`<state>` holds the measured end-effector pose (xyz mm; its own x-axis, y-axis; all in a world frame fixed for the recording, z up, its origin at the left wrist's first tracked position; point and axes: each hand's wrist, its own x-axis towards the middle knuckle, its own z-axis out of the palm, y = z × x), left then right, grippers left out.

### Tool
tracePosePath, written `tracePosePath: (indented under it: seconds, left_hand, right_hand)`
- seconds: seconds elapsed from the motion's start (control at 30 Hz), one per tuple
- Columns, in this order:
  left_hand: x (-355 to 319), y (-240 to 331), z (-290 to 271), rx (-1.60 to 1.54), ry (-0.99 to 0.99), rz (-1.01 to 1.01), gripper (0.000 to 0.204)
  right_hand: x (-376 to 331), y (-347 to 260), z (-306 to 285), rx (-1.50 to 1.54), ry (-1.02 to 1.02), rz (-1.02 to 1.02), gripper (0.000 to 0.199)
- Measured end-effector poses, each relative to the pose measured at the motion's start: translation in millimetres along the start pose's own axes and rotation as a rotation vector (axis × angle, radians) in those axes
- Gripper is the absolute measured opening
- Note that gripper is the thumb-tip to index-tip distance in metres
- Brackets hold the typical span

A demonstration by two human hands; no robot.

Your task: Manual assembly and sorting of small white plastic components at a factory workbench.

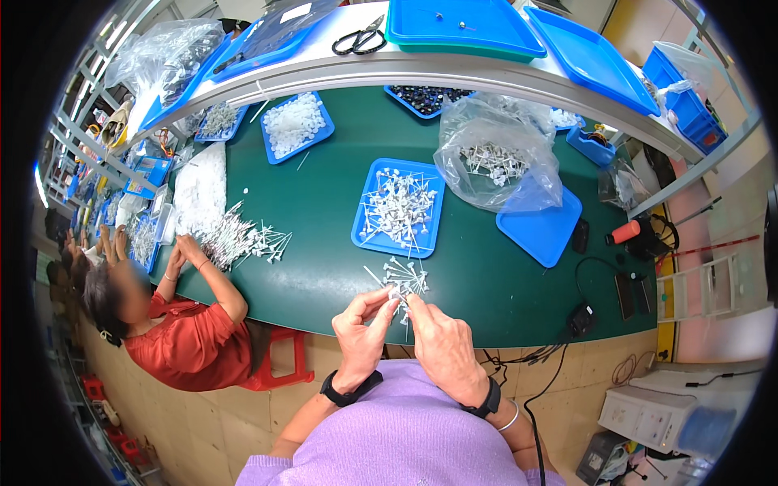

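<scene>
Over the near edge of the green table, my two hands meet with fingertips pinched close together. My left hand [361,330] grips a small white part [395,293] between thumb and forefinger. My right hand [442,336] is closed right beside it, its fingertips hiding whatever they pinch. Just beyond my fingers lies a loose cluster of thin sticks with pale heads [408,274], some of it behind my hands. Farther off, a blue tray [436,215] holds a heap of similar white-headed sticks [397,202].
An open clear bag [535,174] of similar parts stands right of the tray, by a blue lid or tray [543,235]. At left a person in red [190,344] handles a stick pile [243,236]. A shelf [324,74] with scissors [361,39] spans the back. Cables hang at right.
</scene>
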<state>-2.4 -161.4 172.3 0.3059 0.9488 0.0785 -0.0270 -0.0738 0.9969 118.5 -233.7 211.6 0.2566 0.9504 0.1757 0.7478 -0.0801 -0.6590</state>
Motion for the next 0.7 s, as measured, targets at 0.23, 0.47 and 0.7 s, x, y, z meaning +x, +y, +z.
tracePosePath:
  seconds: [0.23, 0.47, 0.7]
  left_hand:
    - [0, 2, -3, -0.131, -0.034, -0.125, 0.021]
    - [3, 6, -5, -0.223, -0.061, -0.173, 0.021]
    - [8, 3, -9, -0.251, -0.138, -0.212, 0.023]
  right_hand:
    - [0, 1, -1, 0.053, 0.008, -0.012, 0.024]
    - [5, 4, -6, 0.293, -0.018, 0.036, 0.019]
    - [9, 10, -8, 0.486, -0.109, 0.122, 0.018]
